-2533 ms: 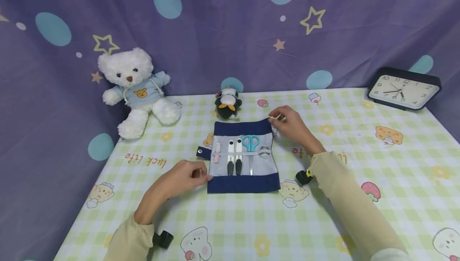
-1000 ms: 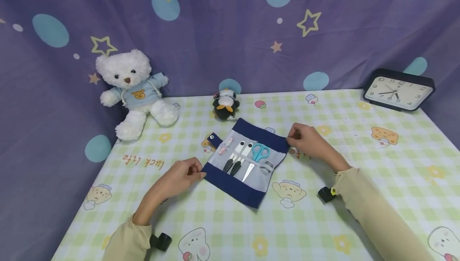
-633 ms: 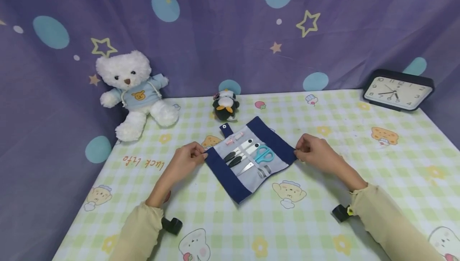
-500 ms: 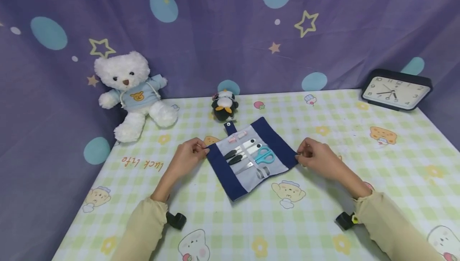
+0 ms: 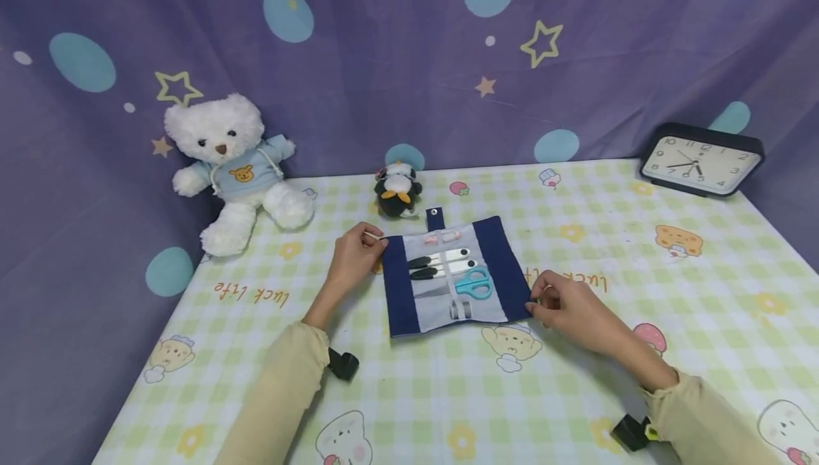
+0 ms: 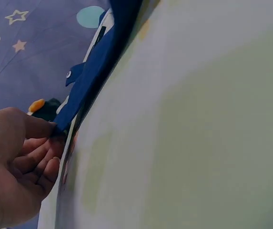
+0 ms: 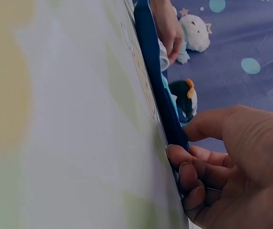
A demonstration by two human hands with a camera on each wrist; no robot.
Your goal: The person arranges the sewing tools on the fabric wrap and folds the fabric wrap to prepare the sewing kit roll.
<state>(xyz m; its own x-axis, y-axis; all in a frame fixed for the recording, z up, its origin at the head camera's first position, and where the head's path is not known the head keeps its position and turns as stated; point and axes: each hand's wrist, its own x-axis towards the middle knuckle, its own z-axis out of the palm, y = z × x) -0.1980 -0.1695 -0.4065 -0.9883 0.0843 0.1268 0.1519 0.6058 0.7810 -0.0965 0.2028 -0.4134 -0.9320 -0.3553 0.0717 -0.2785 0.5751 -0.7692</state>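
A navy and grey fabric tool pouch (image 5: 402, 294) lies unfolded at the middle of the table, its snap strap (image 5: 435, 220) pointing to the back. Under its elastic band sit blue-handled scissors (image 5: 481, 284), two white tools with black ends (image 5: 456, 255), a small pink item (image 5: 451, 236) and a silvery round piece (image 5: 461, 311). My left hand (image 5: 353, 260) pinches the back left corner between thumb and fingers; the left wrist view shows the navy edge (image 6: 86, 81) there. My right hand (image 5: 576, 311) pinches the front right corner, with the navy edge (image 7: 155, 62) between thumb and fingers.
Behind the pouch sits a small penguin plush (image 5: 397, 191). A white teddy bear (image 5: 233, 166) in a blue top sits at the back left, and a black-framed clock (image 5: 702, 161) stands at the back right. A checked cloth (image 5: 409, 394) covers the table.
The pouch has turned clockwise about a quarter turn, its strap swinging from the left to the back. My left hand has moved away and rightward, my right hand rightward and nearer.
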